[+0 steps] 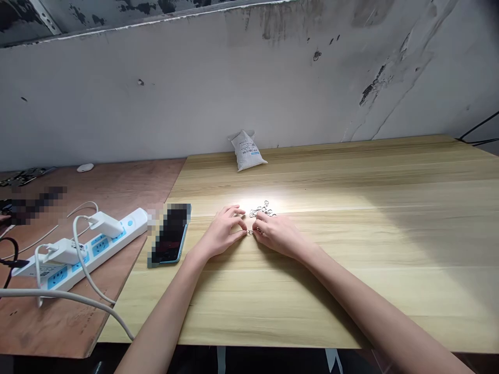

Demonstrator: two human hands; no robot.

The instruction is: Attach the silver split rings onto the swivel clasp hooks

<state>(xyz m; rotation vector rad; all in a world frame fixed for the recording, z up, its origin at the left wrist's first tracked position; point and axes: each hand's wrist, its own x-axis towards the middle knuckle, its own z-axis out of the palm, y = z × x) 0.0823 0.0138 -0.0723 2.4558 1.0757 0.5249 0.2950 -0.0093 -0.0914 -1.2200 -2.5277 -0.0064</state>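
Note:
On the wooden table, my left hand [225, 232] and my right hand [278, 234] meet with their fingertips close together. Between them shows a small metal ring [250, 232], and the thumb and index finger of each hand pinch at it from either side. The other fingers of my left hand are loosely bent. Just beyond my right fingers lies a small heap of similar metal rings [265, 208], partly hidden by that hand. The exact shape of the pinched piece is too small to make out.
A blue-edged phone [171, 235] lies left of my left hand. A white power strip [97, 252] with plugged-in chargers and a white cable [74, 297] occupies the brown board at left. A white printed packet [247, 151] rests near the wall.

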